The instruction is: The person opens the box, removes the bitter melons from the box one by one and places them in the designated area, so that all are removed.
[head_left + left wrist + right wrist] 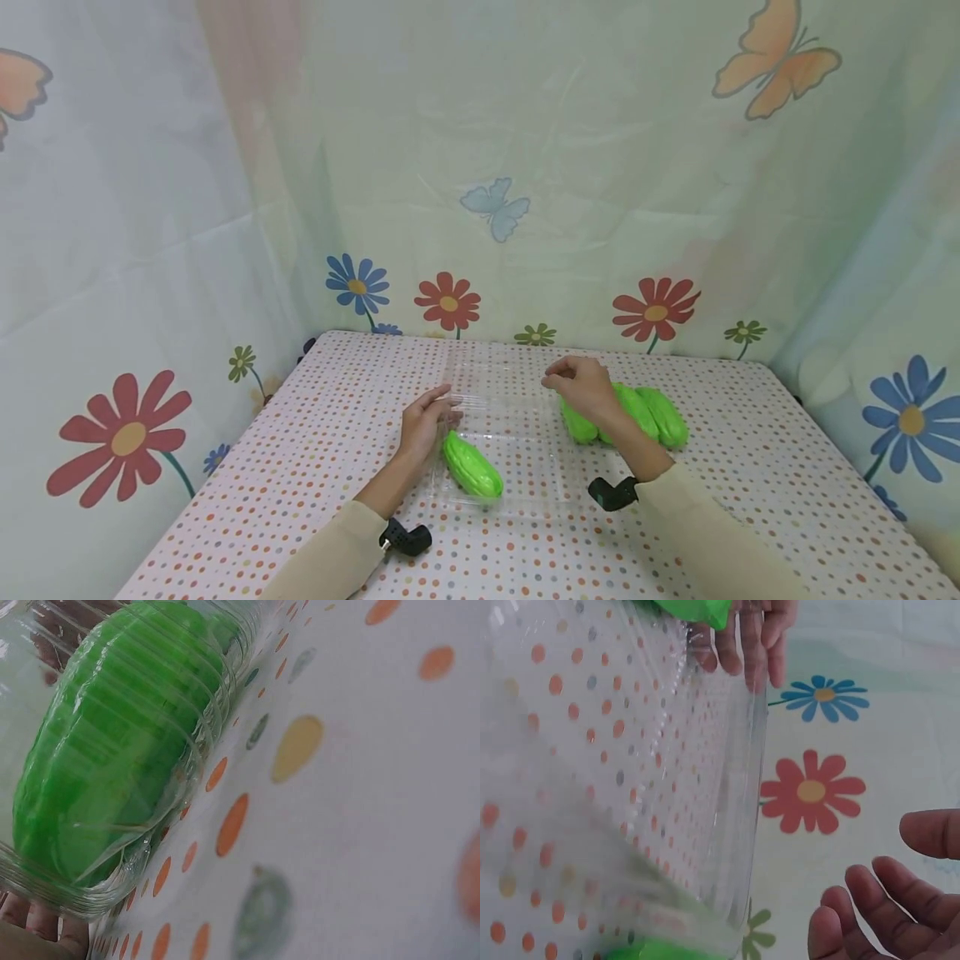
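Observation:
A clear plastic container [525, 471] lies on the table, with a bright green ridged gourd [472, 467] inside it at the left. My left hand [423, 425] is at the container's back left corner, and its extended fingers [727, 656] touch the plastic. The left wrist view shows the gourd [120, 735] behind the clear ribbed wall. My right hand [585, 387] is raised beyond the container's right side, left of a group of similar green gourds [641, 412]. Its thumb and fingers are apart with nothing between them, as the right wrist view shows.
The table [300, 500] has a dotted cloth. A clear plastic flap [483, 371] extends behind the container. Curtains [585, 167] printed with flowers and butterflies surround the table at the back and both sides.

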A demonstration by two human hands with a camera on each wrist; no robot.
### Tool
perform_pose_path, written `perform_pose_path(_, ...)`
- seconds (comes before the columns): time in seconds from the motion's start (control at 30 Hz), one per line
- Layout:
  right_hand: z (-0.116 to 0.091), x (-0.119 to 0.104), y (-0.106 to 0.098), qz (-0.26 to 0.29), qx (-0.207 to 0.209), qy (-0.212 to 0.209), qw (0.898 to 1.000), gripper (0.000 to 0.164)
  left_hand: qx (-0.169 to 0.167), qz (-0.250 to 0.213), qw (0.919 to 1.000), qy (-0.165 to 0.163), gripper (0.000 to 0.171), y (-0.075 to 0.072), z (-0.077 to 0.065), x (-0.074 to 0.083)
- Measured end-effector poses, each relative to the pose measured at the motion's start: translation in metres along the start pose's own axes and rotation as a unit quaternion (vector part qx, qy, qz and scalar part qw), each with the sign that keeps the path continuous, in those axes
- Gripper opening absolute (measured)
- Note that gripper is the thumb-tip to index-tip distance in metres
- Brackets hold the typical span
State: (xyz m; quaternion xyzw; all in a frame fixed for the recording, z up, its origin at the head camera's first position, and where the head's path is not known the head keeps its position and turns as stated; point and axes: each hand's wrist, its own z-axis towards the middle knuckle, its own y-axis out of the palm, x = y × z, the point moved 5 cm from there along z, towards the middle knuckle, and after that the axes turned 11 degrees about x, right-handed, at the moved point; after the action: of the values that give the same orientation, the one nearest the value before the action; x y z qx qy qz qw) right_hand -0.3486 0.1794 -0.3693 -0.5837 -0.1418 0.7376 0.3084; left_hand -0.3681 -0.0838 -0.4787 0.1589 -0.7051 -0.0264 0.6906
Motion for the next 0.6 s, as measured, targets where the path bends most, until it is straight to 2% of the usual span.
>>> perform_pose_path(0.17,-0.005,-0.007,0.016,0.019,-0.042,0.010,0.999,0.016,-0.002,0.003,1.0000,-0.002,0.053,0.000,-0.001,0.000)
perform_pose_path(0.3,-0.009,-0.010,0.027,0.014,-0.081,0.017,0.997,0.017,-0.010,-0.002,1.0000,0.000,0.053,0.001,0.000,0.000)
perform_pose_path(0.6,-0.019,-0.014,0.058,0.002,-0.173,0.031,0.984,0.023,-0.003,0.001,1.0000,0.002,0.049,0.001,0.001,0.000)
